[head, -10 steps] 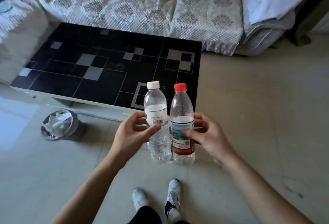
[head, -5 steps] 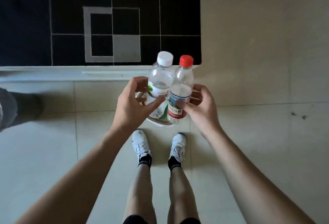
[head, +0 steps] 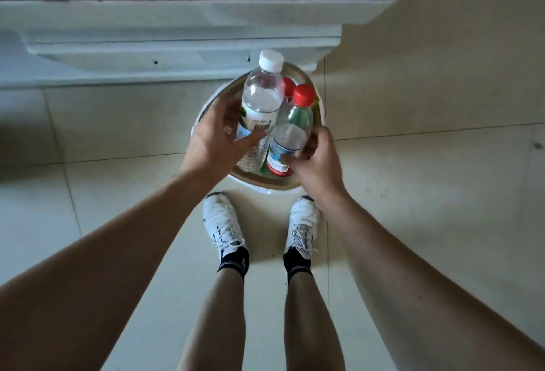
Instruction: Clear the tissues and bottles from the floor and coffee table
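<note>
Two hands each hold a bottle over a round bin on the floor. The left hand (head: 216,137) wraps its fingers and thumb around the lower body of the white-capped bottle (head: 261,99), thumb lying across the front below the barcode on the label. The right hand (head: 317,161) grips the red-capped bottle (head: 290,131) near its base, thumb and fingers curled around the band of blue and red label. Both bottles are clear plastic, tilted with their caps pointing away from the person, and their sides are touching or very nearly so. Their lower ends sit inside the rim of the bin (head: 295,186), a light tan ring with a white liner edge showing around it. A second red cap (head: 288,85) shows inside the bin, just beyond the red-capped bottle and partly hidden by the white-capped one; whatever it belongs to is mostly covered. The bin stands on pale floor tiles (head: 427,178), directly in front of a pair of white sneakers (head: 222,223) worn with dark socks. Just beyond the bin is the pale base of the coffee table (head: 177,31), with its black patterned top running along the upper edge of the view
</note>
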